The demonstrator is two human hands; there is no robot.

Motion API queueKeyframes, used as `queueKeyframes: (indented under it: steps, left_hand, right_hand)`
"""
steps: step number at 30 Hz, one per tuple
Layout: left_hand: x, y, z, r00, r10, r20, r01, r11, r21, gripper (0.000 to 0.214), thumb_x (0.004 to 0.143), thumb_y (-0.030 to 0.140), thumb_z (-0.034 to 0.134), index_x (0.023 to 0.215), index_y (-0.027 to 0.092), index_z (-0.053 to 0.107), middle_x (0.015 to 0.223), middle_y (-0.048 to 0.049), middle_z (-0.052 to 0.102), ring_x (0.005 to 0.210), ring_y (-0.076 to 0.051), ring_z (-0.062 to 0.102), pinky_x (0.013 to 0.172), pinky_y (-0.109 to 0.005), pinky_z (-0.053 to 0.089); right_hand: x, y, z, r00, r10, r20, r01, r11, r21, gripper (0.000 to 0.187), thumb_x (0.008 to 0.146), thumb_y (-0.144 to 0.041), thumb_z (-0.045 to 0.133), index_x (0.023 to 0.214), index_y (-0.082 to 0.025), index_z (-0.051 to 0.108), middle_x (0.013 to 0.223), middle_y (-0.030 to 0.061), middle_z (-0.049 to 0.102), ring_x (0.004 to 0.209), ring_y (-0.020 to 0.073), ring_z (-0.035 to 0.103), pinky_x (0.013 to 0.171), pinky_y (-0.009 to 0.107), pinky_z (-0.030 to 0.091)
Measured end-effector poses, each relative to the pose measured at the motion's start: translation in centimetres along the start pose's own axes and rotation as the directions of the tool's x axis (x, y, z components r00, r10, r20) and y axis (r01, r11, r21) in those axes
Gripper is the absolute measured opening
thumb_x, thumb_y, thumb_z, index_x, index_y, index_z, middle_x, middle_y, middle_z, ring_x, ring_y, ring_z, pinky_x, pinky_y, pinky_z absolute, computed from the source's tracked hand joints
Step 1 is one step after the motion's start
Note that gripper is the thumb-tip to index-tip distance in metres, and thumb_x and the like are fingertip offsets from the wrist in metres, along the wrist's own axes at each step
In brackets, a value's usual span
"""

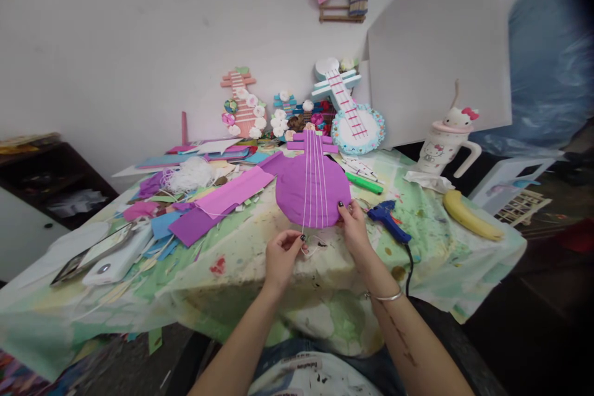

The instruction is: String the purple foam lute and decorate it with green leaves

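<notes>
A purple craft lute (292,192) with a round body and a short neck lies in front of me, several white strings running down its face. My right hand (355,226) grips the lower right edge of the body, thumb on top. Just below the body, my left hand (284,253) pinches the end of a white string (303,223) between thumb and finger. A loose bit of the string curls beside those fingertips. To the right of my right hand lies a blue glue gun (390,221) with a black cord. A green marker (364,184) rests behind it.
Purple and pink paper strips (232,198), a tangle of white string (188,175) and a white device (118,253) cover the left side. A banana (471,216) and a lidded cup (439,145) stand at the right. Decorated instruments (357,127) lean against the wall.
</notes>
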State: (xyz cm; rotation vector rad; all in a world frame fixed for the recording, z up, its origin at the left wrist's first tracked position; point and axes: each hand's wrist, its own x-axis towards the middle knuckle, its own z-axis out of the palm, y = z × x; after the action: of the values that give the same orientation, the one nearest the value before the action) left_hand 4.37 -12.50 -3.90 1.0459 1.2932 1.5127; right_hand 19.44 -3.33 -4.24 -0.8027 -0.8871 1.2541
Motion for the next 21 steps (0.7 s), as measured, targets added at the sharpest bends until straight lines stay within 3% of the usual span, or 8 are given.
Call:
queueKeyframes:
  steps: [16, 21]
  left_hand:
    - [0.8, -0.2, 0.3, 0.998, -0.063, -0.002, 0.063, 0.994, -0.089, 0.024, 0.061, 0.028, 0.072, 0.075, 0.012, 0.060, 0.058, -0.0015, 0.063, 0.050, -0.013, 0.059, 0.049, -0.023, 0.047]
    - [1.1, 0.0, 0.2, 0.996, -0.084, 0.006, 0.084, 0.988, -0.130, 0.026, 0.059, 0.027, 0.073, 0.076, 0.011, 0.061, 0.060, -0.0019, 0.064, 0.053, -0.013, 0.060, 0.054, -0.025, 0.050]
  right_hand:
    - [-0.1, -0.2, 0.1, 1.000, 0.018, 0.025, -0.021, 0.995, 0.101, 0.047, 0.062, -0.039, 0.075, 0.102, -0.024, 0.054, 0.091, -0.0027, 0.067, 0.065, 0.0117, 0.059, 0.056, 0.023, 0.049]
    - [-0.4, -0.5, 0.3, 0.999, 0.034, 0.039, -0.040, 0.988, 0.148, 0.045, 0.062, -0.036, 0.076, 0.100, -0.023, 0.056, 0.087, -0.0034, 0.068, 0.064, 0.0112, 0.058, 0.058, 0.022, 0.049]
